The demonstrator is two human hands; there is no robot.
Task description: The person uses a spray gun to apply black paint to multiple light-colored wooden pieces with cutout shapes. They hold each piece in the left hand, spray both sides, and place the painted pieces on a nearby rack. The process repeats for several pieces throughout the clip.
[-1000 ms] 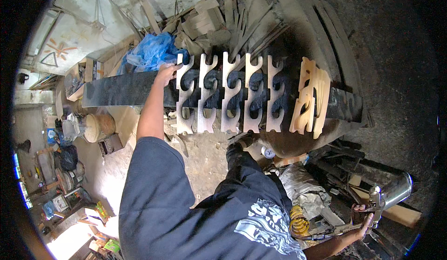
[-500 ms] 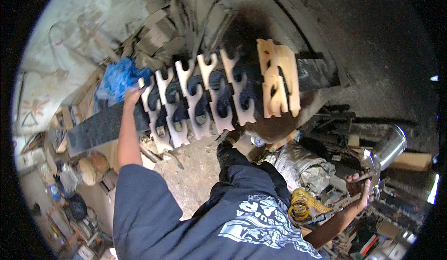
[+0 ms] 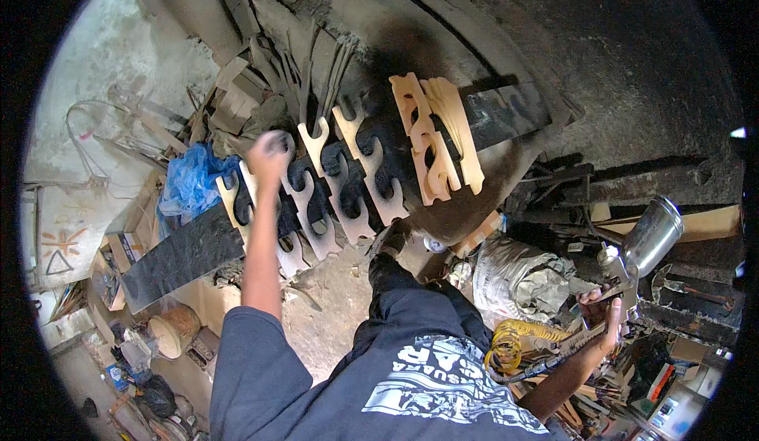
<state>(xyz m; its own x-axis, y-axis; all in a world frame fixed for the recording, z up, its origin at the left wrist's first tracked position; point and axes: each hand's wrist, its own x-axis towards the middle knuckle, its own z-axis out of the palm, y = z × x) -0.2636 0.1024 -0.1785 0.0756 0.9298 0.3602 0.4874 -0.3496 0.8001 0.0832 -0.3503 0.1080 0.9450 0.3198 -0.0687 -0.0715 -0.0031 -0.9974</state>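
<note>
Several pale, curved wooden cutouts point(image 3: 345, 192) with hook-shaped ends lie side by side across a long dark board point(image 3: 180, 253). Over the upper ends of the left-hand ones is my left hand point(image 3: 270, 155), smeared by motion; whether its fingers grip a piece cannot be made out. Out to the right, my right hand point(image 3: 607, 312) is wrapped round the handle of a spray gun point(image 3: 621, 273) topped by a shiny metal cup. A yellow coiled air hose point(image 3: 515, 341) runs close to that forearm. To the right along the board, more bare wooden cutouts point(image 3: 431, 137) lie stacked together.
A crumpled blue plastic bag point(image 3: 190, 184) is left of the cutouts. Pale crumpled sacking point(image 3: 518, 283) bulges below the board's right part. A round wooden block point(image 3: 172, 332) stands at lower left, and scrap wood is heaped along both sides.
My left hand has moved right, from the leftmost cutout's upper end to over its neighbours. The view has shifted. My right hand still holds the spray gun.
</note>
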